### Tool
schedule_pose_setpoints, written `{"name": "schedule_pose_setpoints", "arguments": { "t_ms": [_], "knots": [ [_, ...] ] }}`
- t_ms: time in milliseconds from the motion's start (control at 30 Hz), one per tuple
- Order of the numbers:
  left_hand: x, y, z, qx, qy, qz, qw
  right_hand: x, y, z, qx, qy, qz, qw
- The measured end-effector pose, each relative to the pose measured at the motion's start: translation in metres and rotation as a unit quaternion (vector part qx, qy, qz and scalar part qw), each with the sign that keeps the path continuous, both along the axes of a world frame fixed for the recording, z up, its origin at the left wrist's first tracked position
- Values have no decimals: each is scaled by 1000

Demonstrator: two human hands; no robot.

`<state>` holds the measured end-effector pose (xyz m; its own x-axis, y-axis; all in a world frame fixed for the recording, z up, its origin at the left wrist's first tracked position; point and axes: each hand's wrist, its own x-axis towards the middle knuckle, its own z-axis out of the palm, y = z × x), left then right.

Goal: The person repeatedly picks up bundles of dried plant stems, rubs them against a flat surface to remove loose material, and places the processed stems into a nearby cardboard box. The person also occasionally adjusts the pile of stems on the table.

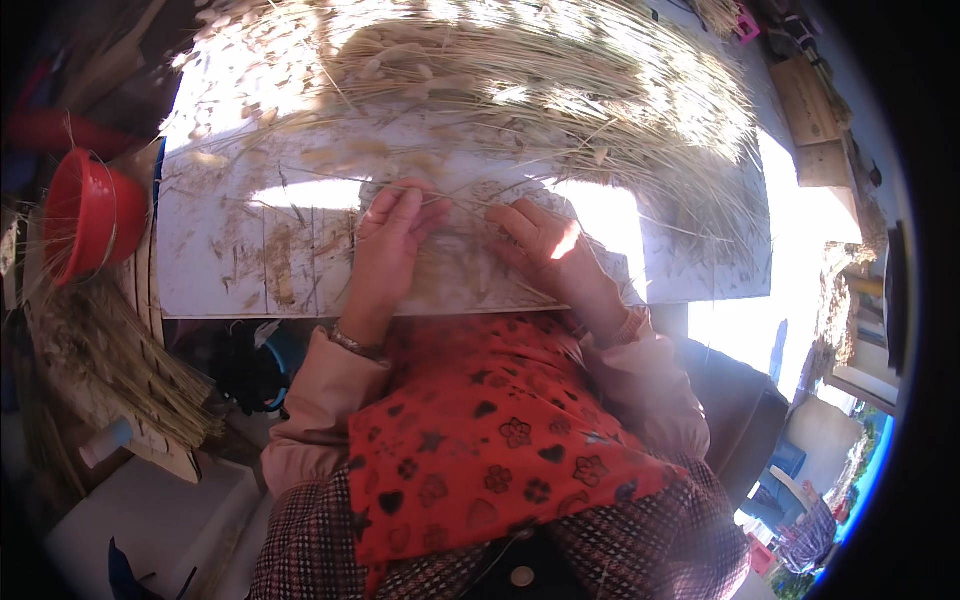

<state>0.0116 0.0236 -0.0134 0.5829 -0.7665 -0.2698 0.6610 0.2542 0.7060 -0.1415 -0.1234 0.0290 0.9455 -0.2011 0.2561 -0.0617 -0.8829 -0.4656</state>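
My left hand [398, 222] is closed in a pinch above the white table [210, 285], with thin dried grass stalks between thumb and fingers. To its right, my right hand [548, 245] bends its fingers around more thin stalks, low over the tabletop. Some loose straws cross the gap between the two hands; their ends are blurred. Beyond both hands lies a wide heap of dried grass [480, 75], its pale fluffy heads toward the left and its stems running right. Strong sunlight washes out part of the heap.
A red bucket [95, 215] stands left of the table, above a bundle of dried stalks [125, 350]. Wooden boxes [805, 100] sit beyond the right edge. A red patterned apron [500, 430] covers my lap, against the table's near edge. Bits of chaff litter the tabletop.
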Motion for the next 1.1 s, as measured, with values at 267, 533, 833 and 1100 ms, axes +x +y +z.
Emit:
{"name": "schedule_pose_setpoints", "arguments": {
  "t_ms": [267,533,833,1100],
  "knots": [
    [1,4,16,66,-111,76,989,-50,-13,6,-12,-44,11,999],
    [27,14,19,-9,-10,80,997,-111,-81,75,265,-1,-202,943],
    [11,12,27,136,-129,-106,977,-81,-144,68,-20,-129,-341,931],
    [-8,7,32,190,-281,-285,897,-59,-148,-2,-93,-32,-56,994]
  ]
}}
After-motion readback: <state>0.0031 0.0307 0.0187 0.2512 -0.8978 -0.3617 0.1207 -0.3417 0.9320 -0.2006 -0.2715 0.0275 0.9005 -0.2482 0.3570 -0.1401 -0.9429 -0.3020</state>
